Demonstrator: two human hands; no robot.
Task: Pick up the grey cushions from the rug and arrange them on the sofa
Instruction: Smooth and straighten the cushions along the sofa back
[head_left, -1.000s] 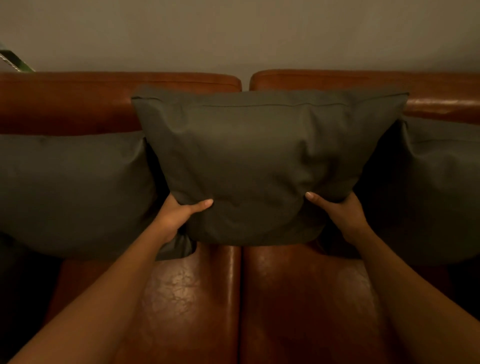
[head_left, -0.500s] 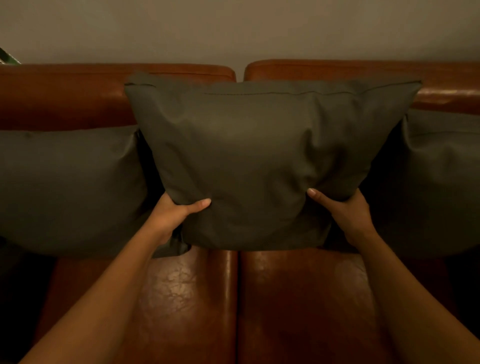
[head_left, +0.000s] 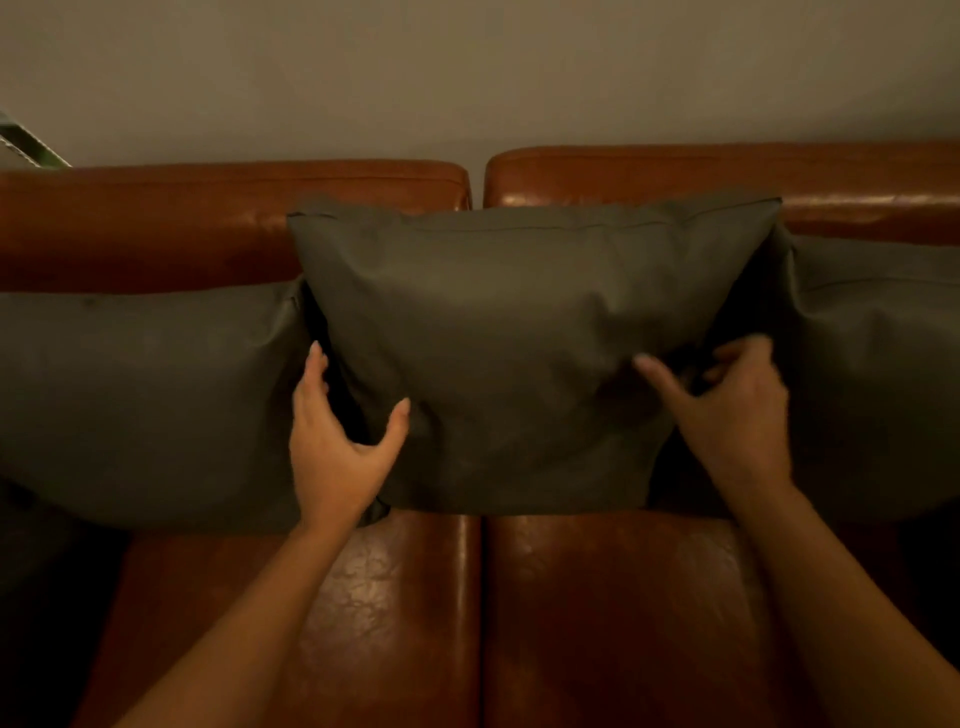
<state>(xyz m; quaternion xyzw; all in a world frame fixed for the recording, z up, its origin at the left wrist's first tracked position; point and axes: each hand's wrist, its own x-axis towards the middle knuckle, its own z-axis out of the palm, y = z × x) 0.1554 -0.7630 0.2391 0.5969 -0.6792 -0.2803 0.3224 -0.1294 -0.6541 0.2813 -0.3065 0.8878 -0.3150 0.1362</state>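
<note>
- The middle cushion (head_left: 519, 338) stands upright on the sofa (head_left: 613, 613). Its bottom edge rests on the seat and its back leans on the backrest (head_left: 208, 223), which likely props it up without help.
- It sits across the seam (head_left: 482, 597) between the two seat pads, so it looks centred on purpose.
- A left-side cushion (head_left: 145, 395) and a right-side cushion (head_left: 878, 374) flank the middle cushion. Each is tucked partly behind its edges, making a row of three.
- The left hand (head_left: 332, 447) is at the middle cushion's lower left edge. It is spread open, with the thumb on the front face and the fingers along the side, steadying rather than gripping.
- The right hand (head_left: 737, 415) is at the lower right edge and blurred. The thumb reaches onto the face, but I cannot tell whether the curled fingers pinch fabric.
- With no rug in sight, arranging looks almost done.
</note>
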